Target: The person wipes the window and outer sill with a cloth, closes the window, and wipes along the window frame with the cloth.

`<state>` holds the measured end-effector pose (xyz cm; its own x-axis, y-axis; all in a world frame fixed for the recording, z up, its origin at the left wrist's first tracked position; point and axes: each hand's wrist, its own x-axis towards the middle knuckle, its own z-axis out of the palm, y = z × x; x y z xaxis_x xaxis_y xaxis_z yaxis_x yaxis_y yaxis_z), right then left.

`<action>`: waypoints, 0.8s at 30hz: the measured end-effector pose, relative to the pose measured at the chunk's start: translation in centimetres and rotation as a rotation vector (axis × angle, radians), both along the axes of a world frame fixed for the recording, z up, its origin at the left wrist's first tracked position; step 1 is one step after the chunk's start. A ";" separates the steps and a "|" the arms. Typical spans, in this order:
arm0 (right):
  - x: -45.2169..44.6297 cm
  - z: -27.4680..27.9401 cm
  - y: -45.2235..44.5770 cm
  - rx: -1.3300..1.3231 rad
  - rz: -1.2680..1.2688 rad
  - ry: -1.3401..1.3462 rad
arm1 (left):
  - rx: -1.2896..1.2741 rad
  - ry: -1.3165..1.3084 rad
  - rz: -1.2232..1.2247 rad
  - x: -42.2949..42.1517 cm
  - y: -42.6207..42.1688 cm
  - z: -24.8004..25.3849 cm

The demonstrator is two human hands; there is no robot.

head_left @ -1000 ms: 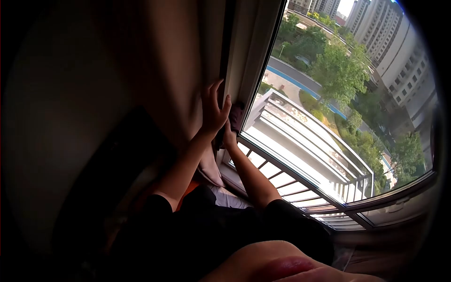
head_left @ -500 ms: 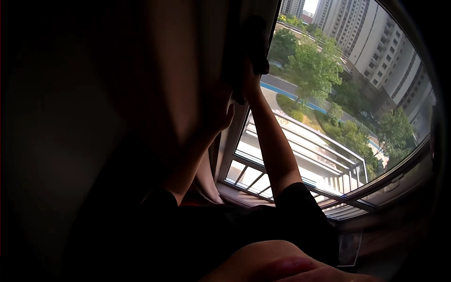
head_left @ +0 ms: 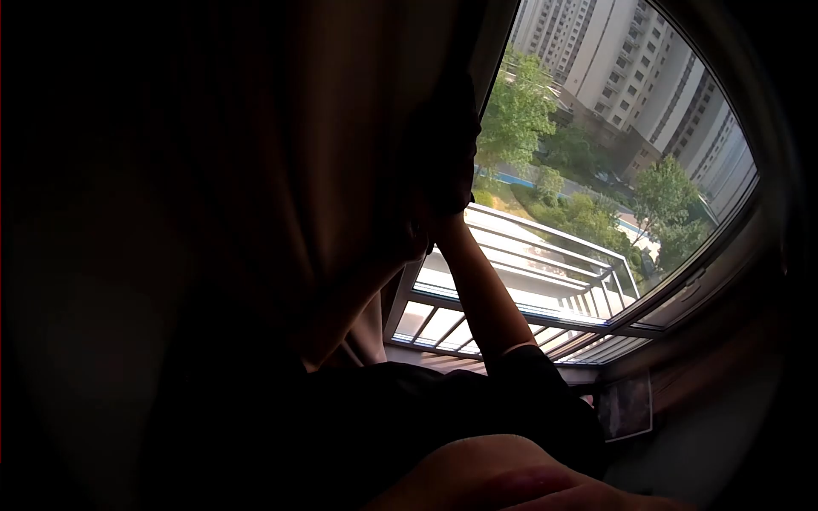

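Both my arms reach up toward the side of the window, where deep shadow covers the hands. My right hand [head_left: 445,209] is against a dark, bulky shape [head_left: 447,145] beside the window frame; whether that shape is cloth or something else cannot be made out. Lower and to the left, my left hand [head_left: 409,242] is close to my right wrist, next to the curtain [head_left: 368,328]. The fingers of both hands are lost in the dark.
The window [head_left: 588,213] fills the right side, with a white railing [head_left: 545,243], trees [head_left: 669,200] and tall buildings [head_left: 613,64] outside. A window handle [head_left: 694,283] is on the lower frame. A dark framed panel [head_left: 626,407] stands at lower right.
The outside view has shifted left and up in the picture. Both hands now appear lower and closer together, and the dark shape beside the window has come down with my right hand.
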<state>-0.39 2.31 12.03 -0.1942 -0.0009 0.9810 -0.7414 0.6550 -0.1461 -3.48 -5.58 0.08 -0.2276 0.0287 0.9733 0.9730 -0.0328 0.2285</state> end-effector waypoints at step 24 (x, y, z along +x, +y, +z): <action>-2.1 27.4 2.1 -0.448 0.191 -0.150 | -0.069 -0.303 -0.224 1.6 -0.3 3.7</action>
